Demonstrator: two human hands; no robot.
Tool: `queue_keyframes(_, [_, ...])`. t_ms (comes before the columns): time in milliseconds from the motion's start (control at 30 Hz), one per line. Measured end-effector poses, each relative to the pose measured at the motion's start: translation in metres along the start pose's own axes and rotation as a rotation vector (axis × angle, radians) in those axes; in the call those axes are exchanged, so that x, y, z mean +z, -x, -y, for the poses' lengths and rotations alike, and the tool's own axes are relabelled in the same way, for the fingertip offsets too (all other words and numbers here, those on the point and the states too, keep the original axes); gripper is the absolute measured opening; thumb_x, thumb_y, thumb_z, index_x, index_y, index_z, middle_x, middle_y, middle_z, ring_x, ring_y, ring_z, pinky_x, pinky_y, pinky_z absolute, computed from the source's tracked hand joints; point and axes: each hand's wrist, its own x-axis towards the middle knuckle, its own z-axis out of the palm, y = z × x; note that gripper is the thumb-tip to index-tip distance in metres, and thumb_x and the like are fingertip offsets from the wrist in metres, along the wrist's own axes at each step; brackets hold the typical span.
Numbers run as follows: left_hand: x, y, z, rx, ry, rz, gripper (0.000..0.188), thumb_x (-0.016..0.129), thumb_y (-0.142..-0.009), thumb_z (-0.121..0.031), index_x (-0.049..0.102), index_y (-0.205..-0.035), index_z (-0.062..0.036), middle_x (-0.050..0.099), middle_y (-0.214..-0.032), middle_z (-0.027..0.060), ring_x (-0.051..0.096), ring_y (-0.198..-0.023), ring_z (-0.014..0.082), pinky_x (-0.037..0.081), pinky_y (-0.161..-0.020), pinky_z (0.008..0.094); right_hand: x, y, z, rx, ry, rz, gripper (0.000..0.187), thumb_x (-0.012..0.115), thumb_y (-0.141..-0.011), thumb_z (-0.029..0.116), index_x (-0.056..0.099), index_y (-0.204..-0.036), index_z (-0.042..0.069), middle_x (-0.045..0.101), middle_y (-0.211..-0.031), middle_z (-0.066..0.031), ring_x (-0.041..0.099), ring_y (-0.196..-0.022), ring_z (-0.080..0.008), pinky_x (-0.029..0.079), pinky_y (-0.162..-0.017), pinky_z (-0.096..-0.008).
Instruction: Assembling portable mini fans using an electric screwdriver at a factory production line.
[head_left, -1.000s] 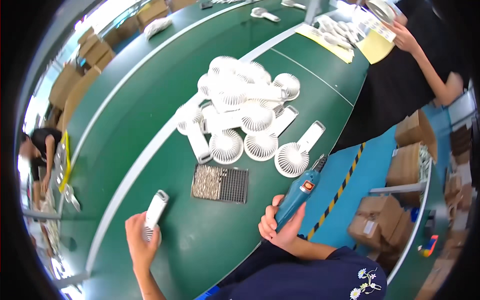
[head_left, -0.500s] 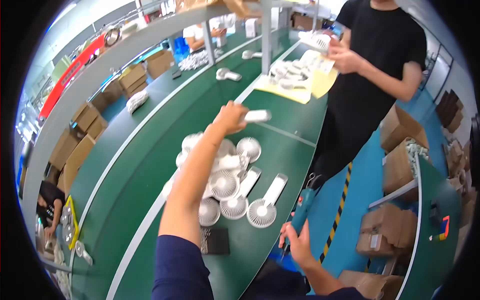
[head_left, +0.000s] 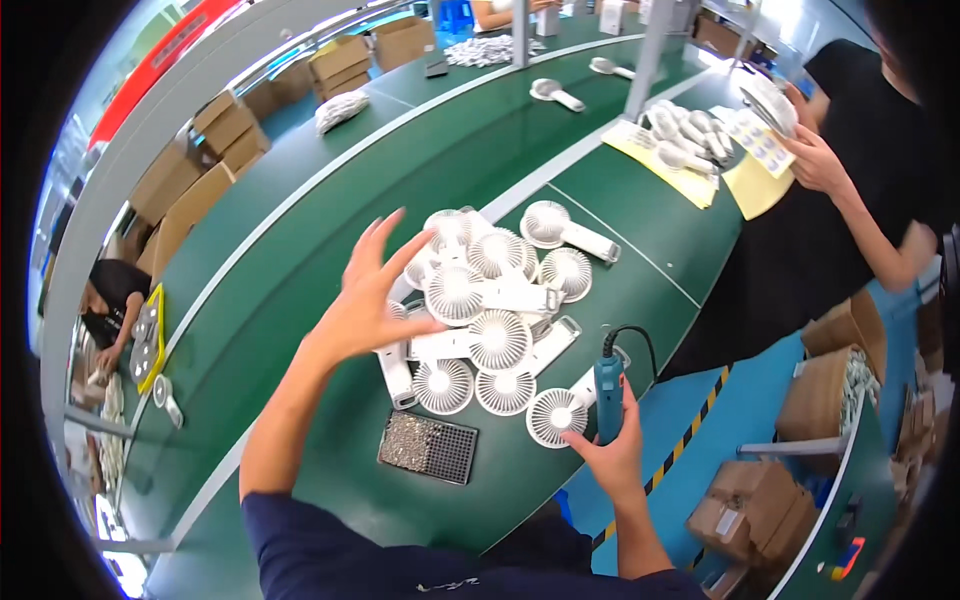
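A heap of white handheld fans (head_left: 499,341) lies on the green bench. My left hand (head_left: 370,305) is at the heap's left side, fingers spread, with nothing in its grasp. In my right hand (head_left: 618,452) is a teal electric screwdriver (head_left: 608,392), its cord looping from the top. Beside that hand lies a fan (head_left: 557,418), its handle partly behind the screwdriver; my thumb is at its rim, and I cannot tell whether they touch. Another fan (head_left: 546,224) rests at the heap's far right. Nearer me sits a black perforated tray (head_left: 452,452), partly covered with small screws.
A co-worker (head_left: 850,200) at the far right holds a white fan. More fans (head_left: 690,135) lie on yellow sheets (head_left: 640,150). Single fans (head_left: 557,95) lie farther along the bench. Cardboard boxes (head_left: 750,510) stand on the blue floor at right. A metal post (head_left: 652,60) rises at the back.
My left hand has let go of a fan, now lying at the heap's far right, and come back with fingers spread. The screwdriver has risen beside the nearest fan. The view has shifted.
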Motion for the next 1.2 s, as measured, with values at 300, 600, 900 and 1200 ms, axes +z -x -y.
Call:
queue_keyframes(300, [0.073,0.096,-0.033,-0.261,0.060,0.127,0.125,0.087,-0.053,-0.063,0.029,-0.155,-0.0202,0.012,-0.159,0.0254,0.006,-0.147,0.0506,0.022,-0.112,0.0652,0.020,-0.017,0.015,0.044,0.205,0.081,0.096,0.090,-0.066,0.020,0.038,-0.145,0.005,0.058,-0.133,-0.0136,0.062,-0.113,-0.0236,0.049,-0.095,-0.0353])
queue_keyframes(600, [0.076,0.081,-0.027,-0.207,0.010,0.150,0.114,0.081,-0.057,-0.068,0.032,-0.153,-0.0317,0.024,-0.156,0.0167,0.009,-0.146,0.0522,0.026,-0.100,0.0779,0.025,-0.009,0.012,-0.041,0.313,-0.026,0.091,0.088,-0.070,0.024,0.040,-0.144,0.003,0.063,-0.124,-0.0159,0.063,-0.109,-0.0259,0.049,-0.095,-0.0363])
queue_keyframes(900, [0.088,0.063,-0.017,-0.125,-0.006,0.109,0.114,0.078,-0.059,-0.071,0.028,-0.154,-0.0329,0.027,-0.155,0.0184,0.011,-0.145,0.0521,0.027,-0.099,0.0766,0.018,-0.026,0.013,0.071,0.321,-0.088,0.088,0.087,-0.071,0.032,0.043,-0.141,0.000,0.065,-0.118,-0.0193,0.066,-0.105,-0.0295,0.050,-0.090,-0.0371])
queue_keyframes(1200, [0.123,0.007,-0.012,-0.032,0.168,0.101,0.125,0.082,-0.045,-0.072,0.034,-0.153,-0.0313,0.022,-0.159,0.0221,0.005,-0.146,0.0528,0.016,-0.098,0.0823,-0.022,-0.082,-0.047,-0.145,0.078,-0.117,0.076,0.076,-0.087,0.019,0.034,-0.145,-0.007,0.059,-0.121,-0.0213,0.064,-0.099,-0.0271,0.051,-0.091,-0.0368])
